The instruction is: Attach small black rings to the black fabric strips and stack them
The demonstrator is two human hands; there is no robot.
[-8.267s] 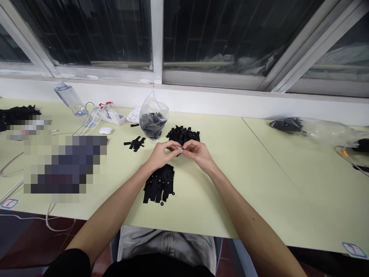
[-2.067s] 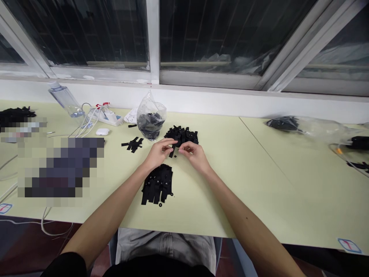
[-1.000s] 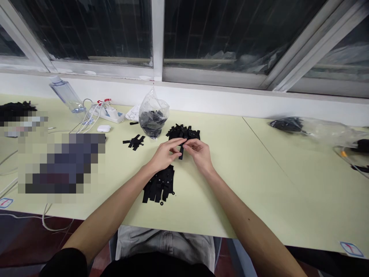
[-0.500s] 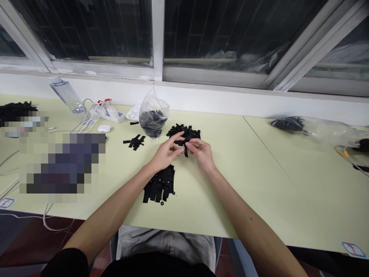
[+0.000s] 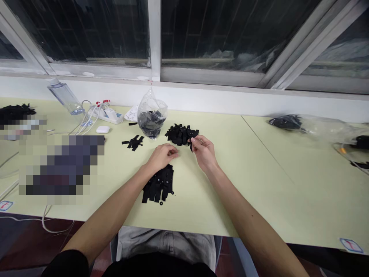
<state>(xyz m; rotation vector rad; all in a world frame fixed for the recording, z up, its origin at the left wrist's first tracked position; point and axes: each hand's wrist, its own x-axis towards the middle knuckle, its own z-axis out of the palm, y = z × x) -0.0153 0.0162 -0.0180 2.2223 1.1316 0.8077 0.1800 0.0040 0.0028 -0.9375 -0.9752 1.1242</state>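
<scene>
My right hand [image 5: 203, 151] pinches a black strip [image 5: 191, 144] at the near edge of a loose heap of black strips [image 5: 180, 134]. My left hand [image 5: 161, 155] rests on the table with its fingers curled in; what is in them, if anything, is hidden. Just below my left wrist lies a flat stack of black strips with small white marks [image 5: 158, 184], and a small black ring [image 5: 161, 203] lies at its near end.
A clear plastic bag of black pieces [image 5: 151, 117] stands behind the heap. A few crossed strips [image 5: 133, 142], an earbud case [image 5: 102, 130], a power strip with cables [image 5: 107, 114] and a water bottle [image 5: 65, 97] lie left. More bags [image 5: 305, 125] sit far right.
The hands, which worked one strip together over the table, have parted. My right hand has moved to the edge of the heap with a strip; my left has dropped to the table.
</scene>
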